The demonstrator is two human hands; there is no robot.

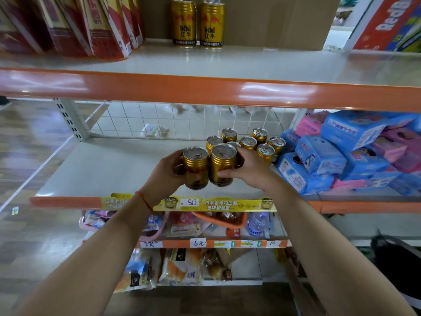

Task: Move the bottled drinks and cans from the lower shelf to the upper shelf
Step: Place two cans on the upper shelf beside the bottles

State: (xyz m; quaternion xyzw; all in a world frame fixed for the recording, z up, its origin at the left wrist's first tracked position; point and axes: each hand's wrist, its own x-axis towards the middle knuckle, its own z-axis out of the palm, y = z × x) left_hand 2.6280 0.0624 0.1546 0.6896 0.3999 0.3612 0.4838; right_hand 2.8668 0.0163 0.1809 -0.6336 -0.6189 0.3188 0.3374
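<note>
— Two bare forearms reach in from the near edge. What do the hands have?

— Each has one gold can. The left hand [167, 171] is wrapped around the left can [195, 168], and the right hand [248, 168] is closed around the right can [222, 165], fingers across its front. The two cans touch side by side, lifted just above the lower shelf [102, 169].

— And the others?

— Seven more cans [248, 142] stand upright in a cluster just behind the hands, near blue packets [319, 156] on the right. Two cans [197, 23] already stand on the upper shelf [227, 65], far back, right of some red cartons [100, 26].

— Anything on the wrist?

— A red string [144, 200], on the left one.
</note>
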